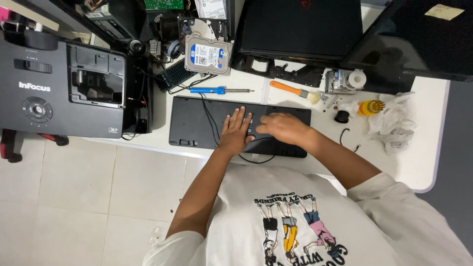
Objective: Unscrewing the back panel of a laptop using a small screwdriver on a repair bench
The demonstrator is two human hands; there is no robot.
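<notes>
A black keyboard (pixel 194 123) lies face down on the white table (pixel 423 162), its flat underside up and its black cable trailing across it. My left hand (pixel 235 132) rests flat on the middle of that underside, fingers spread. My right hand (pixel 282 127) lies just right of it on the same surface, fingers curled toward the left hand. Whether the right fingers pinch anything is hidden.
Behind the keyboard lie a blue-handled soldering iron (pixel 217 90), a bare hard drive (pixel 208 54), an orange-handled brush (pixel 294 90) and a black laptop (pixel 300 29). A black projector (pixel 59 83) stands at the left. Crumpled tissue (pixel 394 120) and a yellow bit holder (pixel 370 107) sit right.
</notes>
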